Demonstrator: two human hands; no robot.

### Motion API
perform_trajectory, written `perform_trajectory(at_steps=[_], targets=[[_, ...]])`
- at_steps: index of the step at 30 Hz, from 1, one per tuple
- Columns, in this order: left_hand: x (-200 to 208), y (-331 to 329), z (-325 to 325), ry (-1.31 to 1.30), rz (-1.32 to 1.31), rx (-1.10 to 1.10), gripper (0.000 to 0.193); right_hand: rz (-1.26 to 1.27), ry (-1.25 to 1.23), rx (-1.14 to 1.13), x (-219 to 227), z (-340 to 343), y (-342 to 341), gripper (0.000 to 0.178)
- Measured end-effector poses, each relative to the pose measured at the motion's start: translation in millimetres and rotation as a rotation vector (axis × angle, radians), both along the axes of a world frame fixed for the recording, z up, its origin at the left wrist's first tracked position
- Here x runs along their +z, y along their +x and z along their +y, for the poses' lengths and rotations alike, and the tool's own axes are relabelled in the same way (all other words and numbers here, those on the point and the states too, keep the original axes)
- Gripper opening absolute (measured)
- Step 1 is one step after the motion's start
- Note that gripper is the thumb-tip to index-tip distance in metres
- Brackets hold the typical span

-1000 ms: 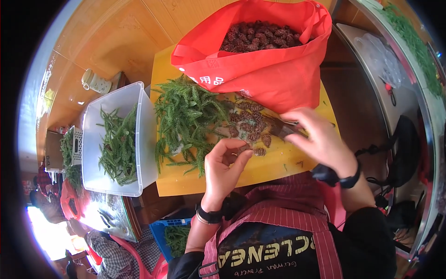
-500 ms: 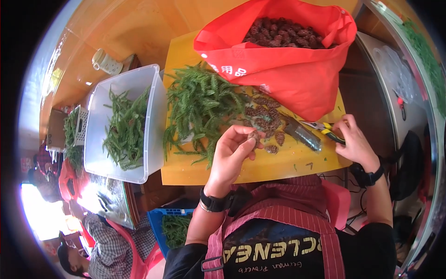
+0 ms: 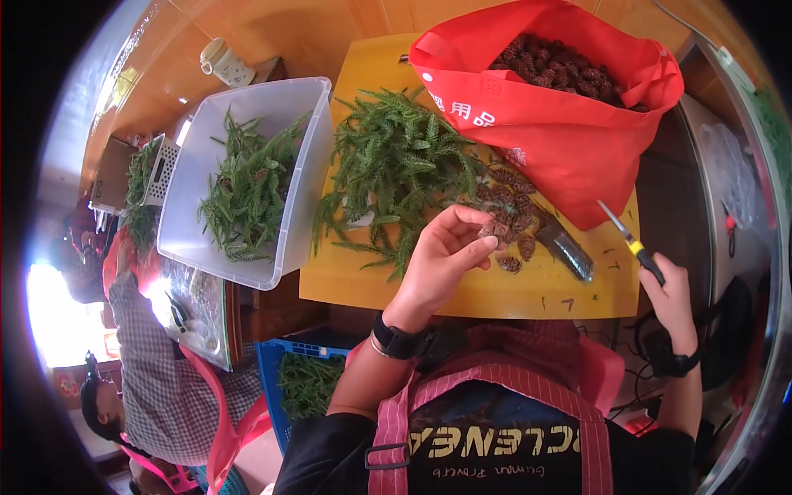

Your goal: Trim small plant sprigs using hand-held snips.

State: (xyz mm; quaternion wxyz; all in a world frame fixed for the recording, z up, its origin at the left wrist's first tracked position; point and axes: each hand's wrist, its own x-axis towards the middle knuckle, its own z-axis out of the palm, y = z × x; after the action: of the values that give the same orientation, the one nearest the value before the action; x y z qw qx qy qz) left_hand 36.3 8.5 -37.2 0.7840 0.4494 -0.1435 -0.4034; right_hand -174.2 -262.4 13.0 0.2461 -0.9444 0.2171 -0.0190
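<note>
My left hand (image 3: 441,260) is closed in a pinch around a small brown pine cone (image 3: 493,228), held over the yellow tabletop (image 3: 462,299). In my right hand (image 3: 672,304), off the table's right edge, is a pair of pliers (image 3: 634,247) with yellow and black handles, jaws pointing up and left. Loose pine cones (image 3: 511,183) lie just beyond my left hand. Beside them rests a dark bundle of thin rods (image 3: 565,252) in clear wrap. Green artificial fir sprigs (image 3: 404,153) are heaped to the left. Behind stands a red bag (image 3: 561,148) full of pine cones (image 3: 565,70).
A clear plastic bin (image 3: 307,169) of sprigs stands left of the table. Below it sits a blue crate (image 3: 268,363) with more greenery. Another person (image 3: 157,363) in a checked shirt is at the far left. A pale lidded cup (image 3: 229,66) is at the back.
My right hand has lifted the pliers off the table and carried them to the right, past its edge. My left hand keeps its pinch on the pine cone. The whole view has shifted.
</note>
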Motion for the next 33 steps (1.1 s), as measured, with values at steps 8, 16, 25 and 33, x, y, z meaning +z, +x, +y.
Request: perform_trajectory(at_steps=[8,16,25,33], targets=[[1.6,-3.8,-6.6,-0.152,0.047,-0.072,0.024,-0.122,0.389,0.203,27.9,51.8,32.8,0.02],[6.1,-3.5,-2.7,-0.107,0.022,-0.098,0.023,-0.119,0.402,0.251,24.6,61.6,49.6,0.023],[4.7,-0.7,-3.2,-0.13,0.028,-0.114,0.021,-0.034,0.398,0.247,19.0,57.7,49.3,0.019],[4.5,0.8,-3.5,-0.128,0.045,-0.121,0.02,-0.153,0.443,0.273,11.9,62.7,49.8,0.021]])
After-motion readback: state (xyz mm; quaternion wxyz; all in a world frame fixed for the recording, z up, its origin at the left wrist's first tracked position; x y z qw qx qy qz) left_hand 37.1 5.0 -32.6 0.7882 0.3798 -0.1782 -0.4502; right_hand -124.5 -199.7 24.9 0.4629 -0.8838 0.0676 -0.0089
